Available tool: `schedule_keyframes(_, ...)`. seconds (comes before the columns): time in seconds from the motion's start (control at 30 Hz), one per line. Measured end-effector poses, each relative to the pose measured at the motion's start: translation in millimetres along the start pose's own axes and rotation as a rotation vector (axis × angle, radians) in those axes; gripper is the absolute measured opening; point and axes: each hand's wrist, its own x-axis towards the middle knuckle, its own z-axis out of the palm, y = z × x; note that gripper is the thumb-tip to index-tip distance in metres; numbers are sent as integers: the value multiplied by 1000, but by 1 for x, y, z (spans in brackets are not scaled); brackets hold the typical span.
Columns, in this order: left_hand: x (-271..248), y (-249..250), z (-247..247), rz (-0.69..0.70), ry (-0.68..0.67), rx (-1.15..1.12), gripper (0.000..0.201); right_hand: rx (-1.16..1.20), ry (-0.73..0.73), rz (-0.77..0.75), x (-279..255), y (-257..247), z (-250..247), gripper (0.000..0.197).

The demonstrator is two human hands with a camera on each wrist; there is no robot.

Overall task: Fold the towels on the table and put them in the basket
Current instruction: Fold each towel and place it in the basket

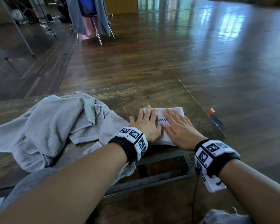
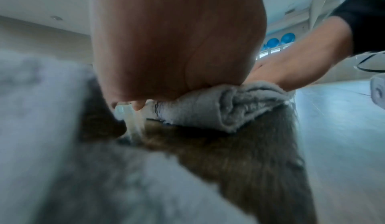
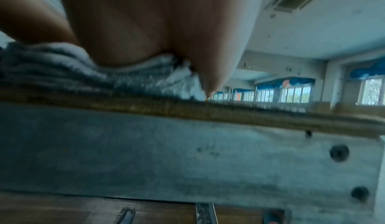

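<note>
A small white folded towel [image 1: 162,117] with a checked stripe lies near the right front corner of the wooden table [image 1: 136,96]. My left hand [image 1: 146,122] lies flat on its left half, fingers straight. My right hand [image 1: 178,125] presses flat on its right half. The left wrist view shows the folded towel [image 2: 218,109] squeezed under my left palm [image 2: 177,46]. In the right wrist view the towel's layers [image 3: 62,69] bulge under my right palm [image 3: 156,30] at the table's edge. A heap of unfolded grey towels [image 1: 47,125] lies to the left. No basket is in view.
The table's right edge [image 1: 200,107] runs close beside the folded towel, with a small orange object [image 1: 210,111] just beyond it. A chair draped with clothes [image 1: 89,18] stands far across the wooden floor. A metal frame [image 1: 160,175] runs under the tabletop.
</note>
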Motion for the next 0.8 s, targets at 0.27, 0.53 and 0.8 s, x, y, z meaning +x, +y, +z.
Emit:
schedule_keyframes(0.27, 12, -6, 9, -75, -41, -61, 74, 87, 3, 219, 7, 20, 13, 83)
schedule_keyframes(0.53, 4, -6, 17, -104, 23, -92, 70, 140, -22, 372, 3, 15, 11, 67)
schedule_keyframes(0.8, 4, -5, 15, -147, 16, -59, 66, 164, 0, 448, -5, 5, 14, 64)
